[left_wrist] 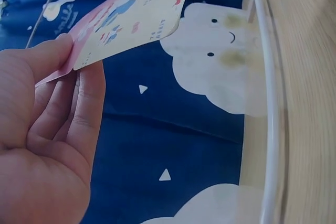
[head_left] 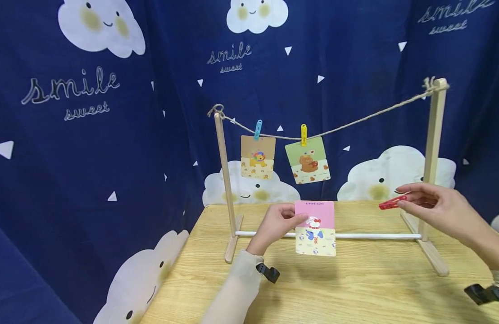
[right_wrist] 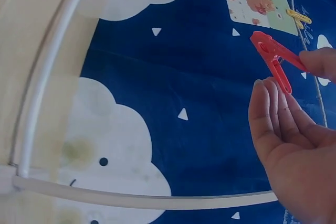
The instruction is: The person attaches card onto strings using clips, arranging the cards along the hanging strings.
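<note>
A pink and cream card [head_left: 315,243] with a white rabbit figure is pinched at its left edge by my left hand [head_left: 277,225], thumb in front and fingers behind. My right hand [head_left: 444,209] holds a red clothespin [head_left: 391,202] between thumb and fingers, near the right post. In the right wrist view the red clothespin [right_wrist: 272,59] has its handles spread apart. Behind the hands, a twine line [head_left: 367,118] carries a lion card [head_left: 256,157] under a blue clothespin [head_left: 258,129] and a tilted bear card [head_left: 308,161] under a yellow clothespin [head_left: 304,135].
Two wooden posts, the left post [head_left: 224,166] and the taller right post [head_left: 433,135], stand on feet on the wooden table [head_left: 355,288]. A white rod [head_left: 371,236] joins them low down. A dark blue curtain [head_left: 172,54] with clouds hangs behind.
</note>
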A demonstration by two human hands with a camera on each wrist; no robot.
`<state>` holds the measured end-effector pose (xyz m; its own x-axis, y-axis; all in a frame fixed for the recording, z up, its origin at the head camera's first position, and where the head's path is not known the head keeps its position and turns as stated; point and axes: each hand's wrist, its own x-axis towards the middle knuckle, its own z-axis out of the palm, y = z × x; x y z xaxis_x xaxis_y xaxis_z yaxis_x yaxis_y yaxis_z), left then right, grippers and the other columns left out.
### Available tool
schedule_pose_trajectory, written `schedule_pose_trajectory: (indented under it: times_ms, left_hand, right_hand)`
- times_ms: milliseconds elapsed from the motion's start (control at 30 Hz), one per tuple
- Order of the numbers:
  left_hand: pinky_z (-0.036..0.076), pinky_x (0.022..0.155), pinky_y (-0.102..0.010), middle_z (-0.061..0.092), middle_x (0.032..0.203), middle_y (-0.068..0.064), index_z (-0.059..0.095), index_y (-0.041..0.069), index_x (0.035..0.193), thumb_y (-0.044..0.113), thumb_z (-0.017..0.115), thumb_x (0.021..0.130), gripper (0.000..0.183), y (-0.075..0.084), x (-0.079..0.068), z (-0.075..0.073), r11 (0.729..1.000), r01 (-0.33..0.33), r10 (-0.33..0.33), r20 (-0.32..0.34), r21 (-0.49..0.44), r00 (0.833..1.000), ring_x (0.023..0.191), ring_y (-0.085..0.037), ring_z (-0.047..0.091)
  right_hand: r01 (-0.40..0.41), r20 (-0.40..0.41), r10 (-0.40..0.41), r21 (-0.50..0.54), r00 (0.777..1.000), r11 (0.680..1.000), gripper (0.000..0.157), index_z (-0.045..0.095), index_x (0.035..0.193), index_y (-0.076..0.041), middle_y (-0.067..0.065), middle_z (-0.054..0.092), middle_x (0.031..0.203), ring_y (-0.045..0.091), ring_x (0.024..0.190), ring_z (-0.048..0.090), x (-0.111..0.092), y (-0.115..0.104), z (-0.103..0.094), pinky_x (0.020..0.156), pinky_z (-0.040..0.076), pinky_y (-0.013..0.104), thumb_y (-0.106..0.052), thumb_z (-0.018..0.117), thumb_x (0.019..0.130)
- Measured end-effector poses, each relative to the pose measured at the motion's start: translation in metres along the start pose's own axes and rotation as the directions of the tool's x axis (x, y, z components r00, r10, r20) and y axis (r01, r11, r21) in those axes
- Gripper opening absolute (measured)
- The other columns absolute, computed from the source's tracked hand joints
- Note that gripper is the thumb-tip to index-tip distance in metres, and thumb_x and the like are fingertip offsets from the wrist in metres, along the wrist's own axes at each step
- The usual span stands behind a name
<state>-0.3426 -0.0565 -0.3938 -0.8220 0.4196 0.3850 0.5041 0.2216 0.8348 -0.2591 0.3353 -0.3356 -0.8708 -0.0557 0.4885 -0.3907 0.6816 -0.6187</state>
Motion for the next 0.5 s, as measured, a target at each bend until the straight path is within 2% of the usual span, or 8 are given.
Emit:
schedule_pose_trajectory:
  times_ms: [267, 500]
  left_hand:
    - [0.048, 0.064, -0.023, 0.076, 0.081, 0.006, 0.081, 0.021, 0.096, 0.034, 0.081, 0.092, 0.013, 0.015, 0.009, 0.009, 0.999, -0.029, 0.029, -0.022, -0.017, 0.999, 0.07, -0.007, 0.063]
    - [0.05, 0.067, -0.023, 0.076, 0.083, 0.008, 0.08, 0.022, 0.095, 0.034, 0.081, 0.092, 0.012, 0.028, 0.018, 0.018, 0.999, -0.038, 0.037, -0.034, -0.035, 0.999, 0.073, -0.006, 0.065]
  right_hand:
    - [-0.026, -0.021, 0.025, -0.05, 0.999, 0.998, 0.034, 0.069, 0.117, -0.006, -0.006, 0.073, 0.089, -0.005, 0.079, 0.061, 0.015, -0.017, -0.017, 0.064, 0.049, 0.011, -0.028, 0.079, 0.094]
    - [-0.038, -0.041, 0.035, -0.08, 0.999, 0.996, 0.036, 0.07, 0.121, -0.011, -0.007, 0.074, 0.09, -0.006, 0.08, 0.061, 0.03, -0.033, -0.036, 0.064, 0.048, 0.01, -0.037, 0.076, 0.096]
